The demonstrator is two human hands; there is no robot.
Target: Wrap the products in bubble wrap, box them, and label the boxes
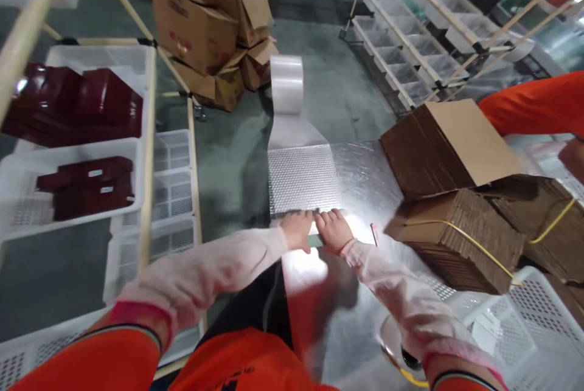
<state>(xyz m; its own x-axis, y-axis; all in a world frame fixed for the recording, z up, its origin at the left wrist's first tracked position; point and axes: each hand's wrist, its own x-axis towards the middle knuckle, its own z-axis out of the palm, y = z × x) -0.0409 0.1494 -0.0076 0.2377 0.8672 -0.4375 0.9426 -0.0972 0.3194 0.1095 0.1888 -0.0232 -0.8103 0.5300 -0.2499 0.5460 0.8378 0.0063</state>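
Pressing flat, left hand (297,230) and right hand (334,230) sit side by side, each grip spread, fingers down on the near edge of the bubble wrap sheet (301,178). Sheet's long axis runs straight away from them across the worktop (365,172) to its roll (286,84). Right of the grip: cardboard stack (449,148).

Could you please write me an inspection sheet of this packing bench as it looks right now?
Surface: shiny metal table, strong glare near the hands.
Job's things: bubble wrap sheet lies flat, running from its roll at the far edge.
Clutter: bundles of flat cardboard stacked at right, some tied with yellow strap; pink pen.
Hands: left hand and right hand side by side, pressing the sheet's near edge.
Cables: nothing seen.
Surroundings: white crates of dark red boxes at left; open cartons on the floor; another person's orange sleeve at right.
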